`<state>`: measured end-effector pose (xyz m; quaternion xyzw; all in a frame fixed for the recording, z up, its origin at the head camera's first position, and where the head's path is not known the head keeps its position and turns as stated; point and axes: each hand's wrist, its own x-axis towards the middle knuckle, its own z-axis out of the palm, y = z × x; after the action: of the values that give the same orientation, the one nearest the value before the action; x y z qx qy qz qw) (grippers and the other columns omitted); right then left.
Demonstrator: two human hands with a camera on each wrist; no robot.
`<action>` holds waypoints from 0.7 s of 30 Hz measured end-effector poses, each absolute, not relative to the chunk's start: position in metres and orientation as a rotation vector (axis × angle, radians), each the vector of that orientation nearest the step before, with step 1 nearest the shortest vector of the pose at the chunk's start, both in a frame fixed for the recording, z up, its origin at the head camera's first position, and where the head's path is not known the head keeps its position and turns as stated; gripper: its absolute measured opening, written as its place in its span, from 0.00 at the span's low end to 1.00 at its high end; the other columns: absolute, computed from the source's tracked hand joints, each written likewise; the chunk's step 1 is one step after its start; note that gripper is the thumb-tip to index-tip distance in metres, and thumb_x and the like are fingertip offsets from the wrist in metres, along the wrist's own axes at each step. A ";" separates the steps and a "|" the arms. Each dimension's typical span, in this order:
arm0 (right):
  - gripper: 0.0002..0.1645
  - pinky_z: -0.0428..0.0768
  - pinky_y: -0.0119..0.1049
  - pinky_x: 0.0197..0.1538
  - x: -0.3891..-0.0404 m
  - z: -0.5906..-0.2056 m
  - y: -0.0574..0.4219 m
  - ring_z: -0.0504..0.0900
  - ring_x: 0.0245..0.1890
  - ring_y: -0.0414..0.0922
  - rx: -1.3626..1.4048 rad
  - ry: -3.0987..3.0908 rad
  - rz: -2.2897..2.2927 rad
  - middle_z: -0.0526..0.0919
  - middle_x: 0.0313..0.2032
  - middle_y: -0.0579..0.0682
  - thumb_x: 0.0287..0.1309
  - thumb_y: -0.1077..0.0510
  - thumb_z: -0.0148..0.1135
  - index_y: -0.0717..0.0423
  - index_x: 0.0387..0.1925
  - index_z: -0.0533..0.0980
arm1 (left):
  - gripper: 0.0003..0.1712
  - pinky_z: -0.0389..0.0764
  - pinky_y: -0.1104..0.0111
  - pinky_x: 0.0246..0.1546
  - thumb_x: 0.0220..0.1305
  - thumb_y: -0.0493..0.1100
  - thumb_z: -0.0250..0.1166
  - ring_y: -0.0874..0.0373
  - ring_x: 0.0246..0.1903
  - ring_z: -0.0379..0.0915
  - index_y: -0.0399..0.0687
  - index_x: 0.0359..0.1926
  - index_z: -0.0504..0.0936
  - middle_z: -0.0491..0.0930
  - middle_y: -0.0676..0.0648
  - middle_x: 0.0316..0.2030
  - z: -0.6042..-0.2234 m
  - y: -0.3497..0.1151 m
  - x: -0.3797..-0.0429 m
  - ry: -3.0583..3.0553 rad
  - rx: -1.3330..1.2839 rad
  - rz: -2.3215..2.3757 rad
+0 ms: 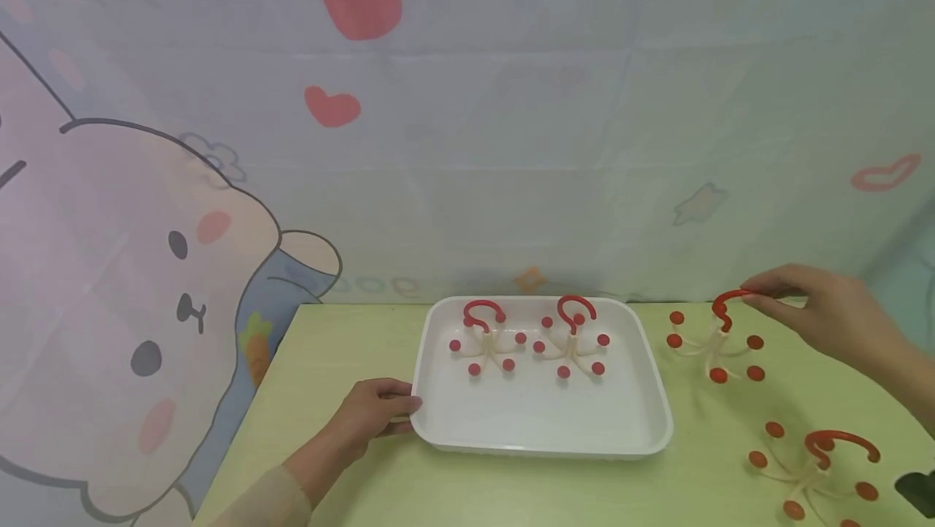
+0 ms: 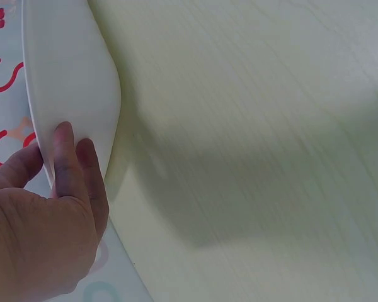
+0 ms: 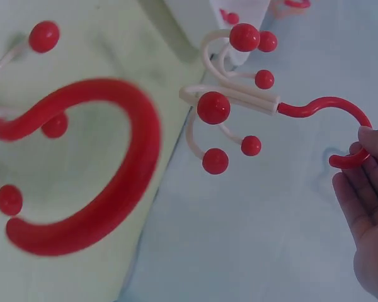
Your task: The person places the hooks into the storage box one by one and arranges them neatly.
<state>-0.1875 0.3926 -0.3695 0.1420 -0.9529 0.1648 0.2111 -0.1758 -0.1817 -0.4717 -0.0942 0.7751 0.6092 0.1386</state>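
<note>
A: What are the hands holding?

B: The right hand (image 1: 840, 316) is pinching the curved red hook (image 3: 332, 101) of a hanger (image 3: 249, 99) between thumb and fingers. The left hand (image 1: 372, 417) is gripping the left side of the white tray (image 1: 540, 421), its fingers pressing against the outer wall.

A: Where is the held hanger?

B: It is hanging just beyond the tray's right side, apparently clear of the desk (image 1: 358, 348), its red balls (image 3: 244, 38) spreading around the stem.

A: Which step is in progress?

B: Judging by posture, the person is supporting one hanger while steadying the tray. The next move is probably calling for a firm pinch and for guiding the balls clear of the tray's edge.

A: What is the tray containing?

B: Two hangers, a left one (image 1: 488, 342) and a right one (image 1: 573, 344), are standing side by side in its back half, hooks uppermost. A fourth hanger (image 1: 813, 475) is resting outside, toward the front right.
</note>
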 end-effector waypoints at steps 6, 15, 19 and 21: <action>0.11 0.74 0.12 0.39 -0.185 -0.354 0.369 0.88 0.41 0.45 0.402 -2.643 0.482 0.92 0.40 0.46 0.60 0.56 0.81 0.48 0.44 0.90 | 0.17 0.96 0.57 0.43 0.65 0.29 0.73 0.43 0.43 0.89 0.23 0.52 0.82 0.85 0.36 0.43 -0.472 -0.182 -0.176 2.237 -0.282 1.770; 0.13 0.75 0.12 0.37 -0.182 -0.332 0.336 0.79 0.40 0.17 0.457 -2.620 0.610 0.92 0.38 0.41 0.58 0.58 0.81 0.43 0.45 0.90 | 0.16 0.96 0.57 0.43 0.66 0.29 0.73 0.42 0.43 0.88 0.23 0.52 0.82 0.85 0.36 0.43 -0.470 -0.181 -0.175 2.243 -0.287 1.763; 0.14 0.77 0.13 0.39 -0.182 -0.328 0.321 0.79 0.40 0.17 0.536 -2.576 0.643 0.91 0.37 0.38 0.57 0.60 0.82 0.42 0.45 0.90 | 0.17 0.96 0.58 0.43 0.65 0.29 0.73 0.42 0.43 0.88 0.23 0.52 0.82 0.85 0.36 0.44 -0.470 -0.181 -0.175 2.245 -0.290 1.760; 0.15 0.78 0.12 0.40 -0.182 -0.328 0.314 0.80 0.40 0.18 0.565 -2.557 0.659 0.91 0.37 0.36 0.57 0.60 0.82 0.42 0.44 0.90 | 0.17 0.96 0.57 0.43 0.65 0.29 0.73 0.42 0.43 0.88 0.23 0.52 0.82 0.85 0.36 0.44 -0.471 -0.181 -0.175 2.243 -0.288 1.761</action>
<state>-0.1825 0.3136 -0.3276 0.2040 -0.9240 0.2382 0.2188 -0.1748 -0.1812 -0.4706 -0.0995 0.7753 0.6085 0.1372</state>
